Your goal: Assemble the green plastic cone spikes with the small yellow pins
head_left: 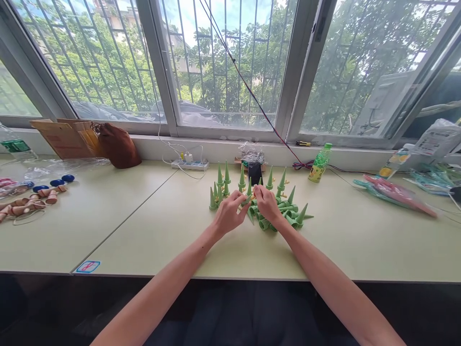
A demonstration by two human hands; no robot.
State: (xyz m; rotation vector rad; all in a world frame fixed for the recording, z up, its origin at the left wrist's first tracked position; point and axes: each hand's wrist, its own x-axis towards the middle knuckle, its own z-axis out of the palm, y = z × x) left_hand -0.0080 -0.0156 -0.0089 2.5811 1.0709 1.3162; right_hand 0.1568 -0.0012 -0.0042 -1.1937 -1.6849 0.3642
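My left hand [230, 212] is closed around a green plastic watering spike [247, 200], held low over the table. Close beside it, my right hand [267, 203] pinches at a small yellow valve [252, 196] by the spike; the fingers partly hide it. Several finished-looking green spikes with yellow valves [282, 181] stand upright behind and around both hands. Under and to the right of my right hand lies a pile of loose green spikes and tubes [288, 210], some on their sides.
Behind the spikes are a black object [255, 173] and crumpled clear plastic [251, 154]. A green-capped bottle [320, 163] and plastic bags [399, 197] stand right. Left are a power strip [190, 164], a brown bag [118, 146] and wooden pieces with blue balls [52, 192].
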